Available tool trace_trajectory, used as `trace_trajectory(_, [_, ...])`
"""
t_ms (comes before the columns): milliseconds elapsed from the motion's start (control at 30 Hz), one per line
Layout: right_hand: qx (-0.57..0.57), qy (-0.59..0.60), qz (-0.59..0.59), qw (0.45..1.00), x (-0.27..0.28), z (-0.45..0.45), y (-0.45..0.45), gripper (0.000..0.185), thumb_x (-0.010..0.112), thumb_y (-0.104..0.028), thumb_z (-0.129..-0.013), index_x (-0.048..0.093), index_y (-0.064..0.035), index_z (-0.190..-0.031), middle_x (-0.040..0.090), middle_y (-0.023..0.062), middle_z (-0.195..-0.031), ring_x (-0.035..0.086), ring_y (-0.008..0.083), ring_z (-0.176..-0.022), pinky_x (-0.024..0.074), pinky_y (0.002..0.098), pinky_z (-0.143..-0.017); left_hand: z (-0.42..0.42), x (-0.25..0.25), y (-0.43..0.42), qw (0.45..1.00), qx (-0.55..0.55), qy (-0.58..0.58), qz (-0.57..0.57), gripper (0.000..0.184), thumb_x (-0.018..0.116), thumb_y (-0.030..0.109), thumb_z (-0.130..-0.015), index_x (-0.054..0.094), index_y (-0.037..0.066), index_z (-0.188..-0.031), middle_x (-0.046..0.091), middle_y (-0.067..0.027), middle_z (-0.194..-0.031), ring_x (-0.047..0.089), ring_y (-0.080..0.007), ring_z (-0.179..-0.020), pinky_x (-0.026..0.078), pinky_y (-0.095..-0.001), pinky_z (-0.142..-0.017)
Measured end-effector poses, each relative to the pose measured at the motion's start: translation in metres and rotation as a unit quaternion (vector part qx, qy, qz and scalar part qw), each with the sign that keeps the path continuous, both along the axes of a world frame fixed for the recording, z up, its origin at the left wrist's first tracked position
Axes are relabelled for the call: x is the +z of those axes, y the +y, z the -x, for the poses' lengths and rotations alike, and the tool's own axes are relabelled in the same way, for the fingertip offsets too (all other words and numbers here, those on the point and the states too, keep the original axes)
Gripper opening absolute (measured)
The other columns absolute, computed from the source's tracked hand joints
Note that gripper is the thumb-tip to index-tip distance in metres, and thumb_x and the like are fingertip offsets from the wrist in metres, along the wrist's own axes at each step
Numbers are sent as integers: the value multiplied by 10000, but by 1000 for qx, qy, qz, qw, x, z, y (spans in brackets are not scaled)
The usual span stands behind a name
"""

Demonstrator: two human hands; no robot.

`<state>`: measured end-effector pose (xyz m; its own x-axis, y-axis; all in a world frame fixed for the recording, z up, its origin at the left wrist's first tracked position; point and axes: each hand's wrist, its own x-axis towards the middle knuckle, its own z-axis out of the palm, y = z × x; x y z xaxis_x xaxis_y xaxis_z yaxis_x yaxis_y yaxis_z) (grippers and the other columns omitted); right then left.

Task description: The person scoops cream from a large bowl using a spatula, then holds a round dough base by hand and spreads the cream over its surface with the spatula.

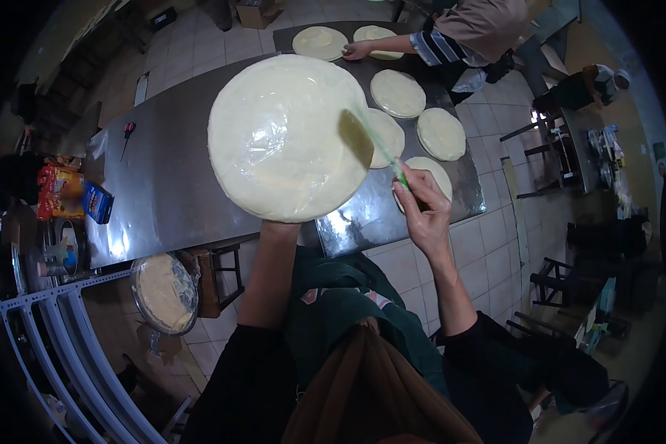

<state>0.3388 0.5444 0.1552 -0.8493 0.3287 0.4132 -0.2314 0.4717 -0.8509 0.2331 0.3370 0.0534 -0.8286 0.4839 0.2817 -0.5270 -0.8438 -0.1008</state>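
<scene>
A large round of pale dough (281, 140), with a shiny film-like surface, is held up above the steel table. My left hand (279, 228) bears it from below; only the wrist shows, and the fingers are hidden behind the round. My right hand (424, 207) is closed around the green handle of a knife (381, 142). Its thin, pale green blade runs up along the right edge of the dough, close to or touching it. A dark shadow falls on the dough beside the blade.
On the steel table (162, 177) lie scissors (128, 133) and several dough rounds (398, 94). A co-worker's hand (358, 50) touches a round at the far end. A film-covered bowl of dough (164, 294) stands lower left, beside a metal rack (81, 348).
</scene>
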Motion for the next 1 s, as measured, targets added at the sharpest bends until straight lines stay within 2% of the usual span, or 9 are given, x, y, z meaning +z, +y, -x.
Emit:
trace_trajectory(133, [145,-95,-157,972,14,-48,-35,366,663,8,-752,682,-124,-1092,595,71,-830,508,172,-524,439,275,-489,3,1,-4,1000,2,2,1,685,535,530,-833,384,126,-1365,442,-101,-1366,428,-311,-1249,356,-536,-1028])
trace_trajectory(233, [149,-78,-48,985,-1,-53,-33,369,656,18,-772,677,-134,-1108,603,57,-827,494,116,-532,425,263,-484,4,-1,-7,1000,6,-1,1,682,534,528,-835,384,126,-1365,442,-101,-1366,429,-311,-1248,358,-536,-1028])
trace_trajectory(333, [13,-70,-31,997,0,-22,-5,420,650,58,-757,647,-85,-1152,586,82,-830,530,122,-661,422,232,-550,4,-1,-7,1000,4,-2,0,679,533,525,-837,384,125,-1365,443,-101,-1365,430,-310,-1247,359,-535,-1027])
trace_trajectory(433, [114,-69,-32,991,-23,-42,-29,407,648,61,-760,651,-77,-1143,585,82,-820,542,129,-665,426,237,-554,3,-2,-8,1000,2,0,0,677,533,522,-839,383,125,-1365,444,-101,-1365,431,-310,-1246,360,-534,-1026])
trace_trajectory(500, [178,-80,-83,977,-3,-58,-53,441,671,22,-748,653,-139,-1158,605,59,-812,477,101,-532,399,231,-485,3,-1,-10,1000,2,0,-2,675,532,521,-840,383,125,-1365,444,-101,-1364,432,-310,-1246,361,-534,-1026])
trace_trajectory(667, [-10,-103,31,994,-19,-26,-17,312,644,-11,-797,646,-3,-1109,612,107,-837,553,155,-722,442,267,-604,2,0,-8,1000,1,-2,3,670,531,516,-843,382,124,-1366,445,-102,-1364,434,-309,-1244,364,-532,-1025])
trace_trajectory(767, [69,-27,-5,997,-58,-36,-30,315,657,-13,-789,648,-2,-1104,624,119,-867,568,143,-748,443,261,-612,2,-1,-6,1000,0,-1,-2,668,530,513,-844,382,124,-1366,445,-102,-1363,435,-309,-1243,365,-532,-1024])
trace_trajectory(900, [178,-52,115,976,-41,-52,-85,325,658,-27,-801,635,5,-1123,586,154,-1120,573,223,-1025,458,318,-875,-1,-2,-9,1000,1,1,-2,664,529,510,-847,382,123,-1366,446,-102,-1362,436,-309,-1242,367,-531,-1024])
trace_trajectory(1000, [80,-185,276,940,-31,-25,-68,379,627,-70,-853,568,1,-1221,606,45,-765,530,71,-590,431,222,-530,-5,-1,-11,1000,0,2,4,662,528,507,-848,381,123,-1366,447,-102,-1362,437,-308,-1241,368,-530,-1023])
